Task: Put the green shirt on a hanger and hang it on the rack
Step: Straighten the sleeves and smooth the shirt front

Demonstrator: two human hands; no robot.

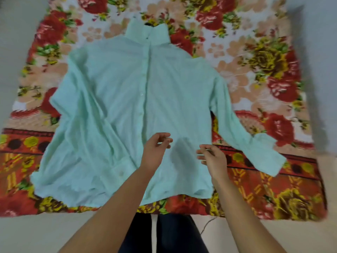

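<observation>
A pale green long-sleeved shirt [138,99] lies flat and buttoned, front up, on a floral blanket [255,66], collar away from me and sleeves spread to both sides. A small dark piece shows inside the collar at the top. My left hand [156,148] hovers over the lower middle of the shirt with its fingers loosely curled, holding nothing. My right hand [211,157] hangs just to the right of it, fingers also loosely curled and empty. Both cast shadows on the cloth. No rack is in view.
The blanket lies on a pale floor [36,232] that shows in front of it and at the left. A grey blurred edge [313,88] runs down the right side. My dark trousers [164,232] are at the bottom, beside a thin cord on the floor.
</observation>
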